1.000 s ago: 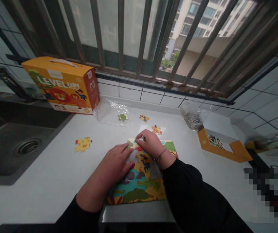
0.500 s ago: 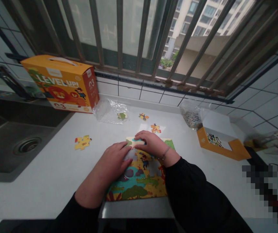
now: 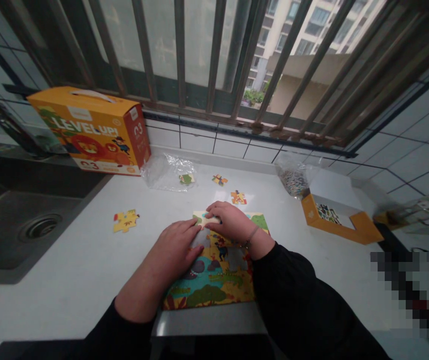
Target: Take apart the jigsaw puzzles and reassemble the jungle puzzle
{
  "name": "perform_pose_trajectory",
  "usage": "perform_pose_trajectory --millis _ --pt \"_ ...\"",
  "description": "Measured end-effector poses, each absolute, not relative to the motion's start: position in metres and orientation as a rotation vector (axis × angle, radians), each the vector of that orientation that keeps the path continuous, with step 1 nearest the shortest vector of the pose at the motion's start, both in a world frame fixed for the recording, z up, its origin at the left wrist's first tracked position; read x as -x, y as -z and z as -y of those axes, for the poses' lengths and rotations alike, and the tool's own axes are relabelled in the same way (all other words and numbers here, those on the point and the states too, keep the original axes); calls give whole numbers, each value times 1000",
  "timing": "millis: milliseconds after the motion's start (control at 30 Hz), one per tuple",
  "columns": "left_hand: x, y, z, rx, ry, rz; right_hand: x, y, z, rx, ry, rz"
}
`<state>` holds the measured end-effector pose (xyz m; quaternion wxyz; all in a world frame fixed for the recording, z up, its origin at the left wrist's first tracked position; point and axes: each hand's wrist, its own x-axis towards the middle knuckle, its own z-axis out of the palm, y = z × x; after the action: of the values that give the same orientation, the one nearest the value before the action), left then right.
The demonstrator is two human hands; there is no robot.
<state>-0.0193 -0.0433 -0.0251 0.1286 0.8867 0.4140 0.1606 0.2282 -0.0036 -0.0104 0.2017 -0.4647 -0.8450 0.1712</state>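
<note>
A colourful jigsaw puzzle (image 3: pixel 209 296) lies at the counter's front edge, with grey gaps at its upper left and right of the middle. My left hand (image 3: pixel 173 252) rests along the puzzle's left side, fingers stretched toward its top and thumb apart. At the top edge, the curved fingers of my right hand (image 3: pixel 231 222) grip a pale puzzle piece (image 3: pixel 210 220), partly covered by them. Beyond the hands lie two loose pieces, an orange one (image 3: pixel 238 197) and a yellow-blue one (image 3: pixel 219 179). A yellow puzzle piece (image 3: pixel 125 220) sits farther left.
An orange carton (image 3: pixel 98 135) stands back left beside the sink (image 3: pixel 8 220). A clear plastic bag (image 3: pixel 162 172) lies near it with a green piece (image 3: pixel 186 179). At right are a bag of small pieces (image 3: pixel 293 181) and an open orange box (image 3: pixel 334 230).
The view has shifted slightly. My hands keep nearly the same places on the puzzle, with my right fingers still at the top piece.
</note>
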Motion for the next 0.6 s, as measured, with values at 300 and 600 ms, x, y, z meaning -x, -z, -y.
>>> perform_pose_trajectory --millis 300,600 --pt "22 26 44 -2593 -457 -1184 -231 9 3 1322 -540 2260" --pt "22 28 47 -2593 -447 -1207 -233 14 2 1271 -595 2221"
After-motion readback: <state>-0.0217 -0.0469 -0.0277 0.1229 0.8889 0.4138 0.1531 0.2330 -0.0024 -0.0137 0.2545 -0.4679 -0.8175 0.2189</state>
